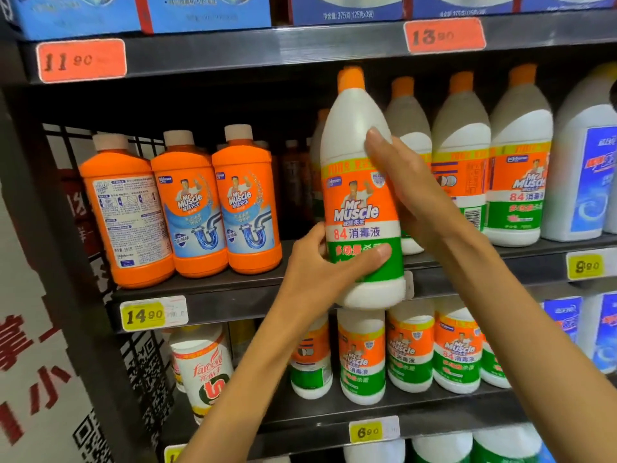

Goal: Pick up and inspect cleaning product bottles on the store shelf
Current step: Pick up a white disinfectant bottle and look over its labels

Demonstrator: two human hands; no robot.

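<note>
The white disinfectant bottle [362, 195] is held upright in front of the middle shelf [233, 295], its long axis running straight up from its rounded base to the orange cap [350, 78], label facing the person. It sits between both hands, so neither needs to reach. The left hand [320, 265] grips it low, thumb across the green band and fingers curled behind the bottle's left edge. The right hand [404, 182] holds it higher, on the bottle's right side, fingers [375, 142] wrapped against the white shoulder above the label. To read the back, the bottle would likely have to turn about its upright axis, and both grips look placed for that. Just right of the bottle stand matching white bottles [462, 155] on the same shelf; the gap behind it looks like its own slot. Well left of the bottle stand three orange drain-cleaner bottles [187, 205]. Below the bottle, a lower shelf carries smaller white bottles [362, 355]. The base hangs clear, just out from the shelf lip.
</note>
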